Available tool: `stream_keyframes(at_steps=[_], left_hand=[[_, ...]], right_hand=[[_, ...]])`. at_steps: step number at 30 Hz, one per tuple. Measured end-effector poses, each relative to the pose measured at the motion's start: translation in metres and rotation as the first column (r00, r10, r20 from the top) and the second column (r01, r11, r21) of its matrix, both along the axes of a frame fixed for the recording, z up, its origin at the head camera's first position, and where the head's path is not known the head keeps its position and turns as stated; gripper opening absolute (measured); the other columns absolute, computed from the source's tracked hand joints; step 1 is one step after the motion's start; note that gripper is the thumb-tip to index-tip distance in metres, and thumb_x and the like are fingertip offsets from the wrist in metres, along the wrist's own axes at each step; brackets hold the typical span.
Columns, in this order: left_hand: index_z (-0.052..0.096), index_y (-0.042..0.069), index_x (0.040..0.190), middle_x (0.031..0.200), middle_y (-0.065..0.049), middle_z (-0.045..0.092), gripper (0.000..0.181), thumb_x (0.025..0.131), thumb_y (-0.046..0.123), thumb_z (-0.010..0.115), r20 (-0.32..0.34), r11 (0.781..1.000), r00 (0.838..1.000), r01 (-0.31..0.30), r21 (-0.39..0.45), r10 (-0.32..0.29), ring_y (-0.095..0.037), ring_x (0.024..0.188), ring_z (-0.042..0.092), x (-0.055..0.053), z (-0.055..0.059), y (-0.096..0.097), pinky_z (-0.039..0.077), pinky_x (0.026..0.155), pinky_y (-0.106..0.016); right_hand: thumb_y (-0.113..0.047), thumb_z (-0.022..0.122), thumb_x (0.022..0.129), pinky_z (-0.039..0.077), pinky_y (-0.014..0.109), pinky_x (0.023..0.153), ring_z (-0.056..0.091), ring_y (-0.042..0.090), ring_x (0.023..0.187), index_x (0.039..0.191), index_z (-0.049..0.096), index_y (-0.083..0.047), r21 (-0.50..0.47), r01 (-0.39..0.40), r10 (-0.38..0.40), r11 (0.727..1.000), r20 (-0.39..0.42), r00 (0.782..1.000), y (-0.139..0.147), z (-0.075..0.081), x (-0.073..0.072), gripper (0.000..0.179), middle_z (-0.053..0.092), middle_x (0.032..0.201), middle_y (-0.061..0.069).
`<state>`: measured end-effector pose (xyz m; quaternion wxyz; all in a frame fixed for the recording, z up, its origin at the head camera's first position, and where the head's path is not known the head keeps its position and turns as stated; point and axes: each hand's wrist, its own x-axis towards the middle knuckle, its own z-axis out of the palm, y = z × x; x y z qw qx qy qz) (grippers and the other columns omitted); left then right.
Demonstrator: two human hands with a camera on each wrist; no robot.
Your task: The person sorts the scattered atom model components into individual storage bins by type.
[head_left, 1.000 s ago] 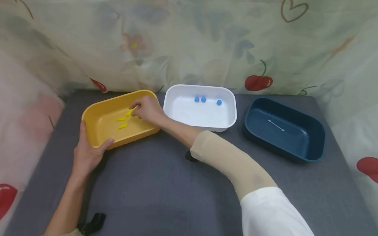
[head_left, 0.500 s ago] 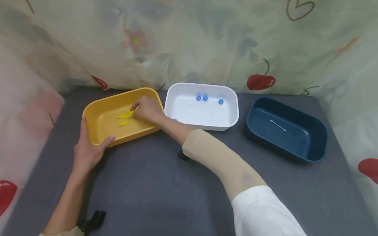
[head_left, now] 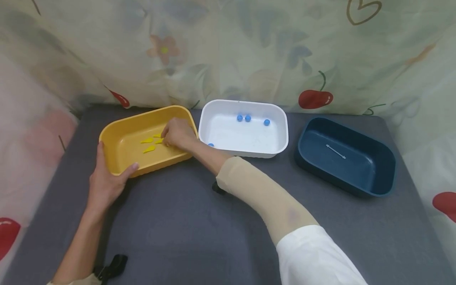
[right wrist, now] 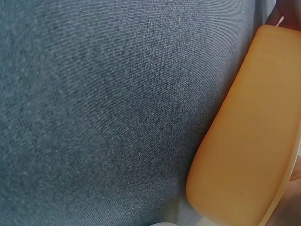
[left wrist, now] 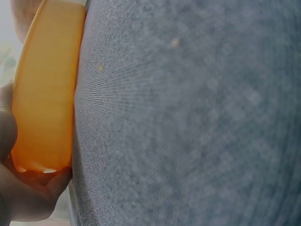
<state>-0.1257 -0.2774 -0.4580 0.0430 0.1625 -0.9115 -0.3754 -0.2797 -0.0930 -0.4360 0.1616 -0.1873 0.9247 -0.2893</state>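
My left hand grips the near left corner of a yellow tray, thumb over the near rim and fingers along the left side. The left wrist view shows the tray's outer wall between those fingers. Inside the tray, my right hand reaches down with bent fingers to small flat pointed yellow pieces. Its fingertips are beside the rightmost visible piece; whether they pinch anything is hidden. The right wrist view mostly shows the tray's outside and grey cloth.
A white tray stands to the right, with several small blue balls inside. Farther right sits a dark blue tray holding a thin pale rod with pointed ends. A patterned curtain hangs behind the grey tabletop.
My right hand has shifted slightly right within the yellow tray, so more yellow pieces show apart from one another. A blue ball near the right forearm has come into sight. My left hand keeps its grip.
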Motion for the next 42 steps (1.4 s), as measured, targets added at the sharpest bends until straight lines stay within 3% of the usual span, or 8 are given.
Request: stream_keyframes(at_steps=[9,16,20,23,28,34,38,42], left_hand=[[-0.009,0.023,0.16,0.158,-0.03,0.021,0.112,0.087,0.044,0.074,0.026,1.0,0.999,0.019,0.008,-0.019,-0.056,0.134,0.031,0.0,0.003,0.002,0.024,0.109,-0.064],[-0.018,0.016,0.157,0.149,-0.042,0.026,0.118,0.088,0.05,0.071,0.07,0.995,0.993,0.094,-0.03,-0.092,-0.061,0.128,0.034,-0.003,0.009,0.0,0.027,0.103,-0.067],[-0.023,0.01,0.154,0.153,-0.04,0.016,0.121,0.089,0.053,0.069,0.113,0.988,0.984,0.146,-0.056,-0.139,-0.061,0.132,0.028,-0.006,0.014,-0.004,0.024,0.105,-0.068],[-0.021,0.007,0.154,0.158,-0.036,0.001,0.12,0.088,0.053,0.069,0.116,0.982,0.98,0.17,-0.081,-0.16,-0.06,0.138,0.019,-0.006,0.017,-0.009,0.02,0.107,-0.069],[-0.009,0.009,0.158,0.157,-0.033,-0.017,0.118,0.085,0.061,0.068,0.146,0.964,0.978,0.174,-0.201,-0.146,-0.064,0.137,0.012,-0.007,0.03,-0.011,0.022,0.096,-0.079],[0.01,0.009,0.159,0.162,-0.027,-0.004,0.109,0.084,0.05,0.076,0.067,0.925,0.981,0.196,-0.326,-0.184,-0.053,0.145,0.007,-0.004,0.047,0.0,0.023,0.093,-0.081],[0.02,0.004,0.157,0.162,-0.026,0.005,0.097,0.085,0.032,0.079,-0.011,0.9,0.963,0.246,-0.36,-0.268,-0.05,0.146,0.01,-0.003,0.054,0.013,0.026,0.093,-0.079],[0.021,0.004,0.157,0.162,-0.025,0.01,0.095,0.086,0.029,0.079,-0.051,0.887,0.942,0.294,-0.355,-0.333,-0.047,0.147,0.014,-0.003,0.058,0.028,0.028,0.098,-0.075]], right_hand=[[-0.013,0.075,0.084,0.041,0.017,0.055,0.057,0.007,0.067,0.106,0.08,-0.019,0.006,0.028,-0.028,1.0,0.049,0.998,0.002,0.0,0.001,0.024,0.073,0.099,-0.01],[-0.018,0.068,0.089,0.038,0.017,0.061,0.055,0.008,0.078,0.116,0.076,-0.021,-0.022,-0.02,0.019,1.0,-0.047,0.999,0.007,0.012,0.003,0.029,0.071,0.108,-0.01],[-0.024,0.065,0.095,0.041,0.014,0.066,0.058,0.005,0.082,0.117,0.075,-0.02,-0.074,-0.073,0.067,0.995,-0.078,0.995,0.013,0.023,0.004,0.025,0.072,0.104,-0.008],[-0.024,0.062,0.098,0.043,0.013,0.071,0.061,0.002,0.087,0.119,0.073,-0.018,-0.113,-0.134,0.123,0.985,-0.096,0.988,0.02,0.034,0.006,0.025,0.072,0.101,-0.008],[-0.021,0.058,0.099,0.043,0.016,0.078,0.06,0.004,0.096,0.125,0.07,-0.019,-0.121,-0.179,0.164,0.976,-0.127,0.978,0.04,0.049,0.012,0.028,0.07,0.107,-0.008],[-0.02,0.056,0.1,0.045,0.019,0.083,0.062,0.009,0.099,0.129,0.067,-0.018,-0.085,-0.199,0.18,0.976,-0.196,0.964,0.073,0.049,0.016,0.031,0.069,0.117,-0.005],[-0.019,0.056,0.099,0.045,0.024,0.089,0.06,0.014,0.105,0.133,0.065,-0.016,-0.049,-0.201,0.181,0.978,-0.263,0.948,0.095,0.048,0.021,0.034,0.067,0.123,-0.001],[-0.02,0.058,0.099,0.039,0.029,0.104,0.056,0.019,0.12,0.134,0.063,-0.014,-0.006,-0.216,0.201,0.976,-0.342,0.918,0.116,0.046,0.028,0.036,0.063,0.129,0.002]])
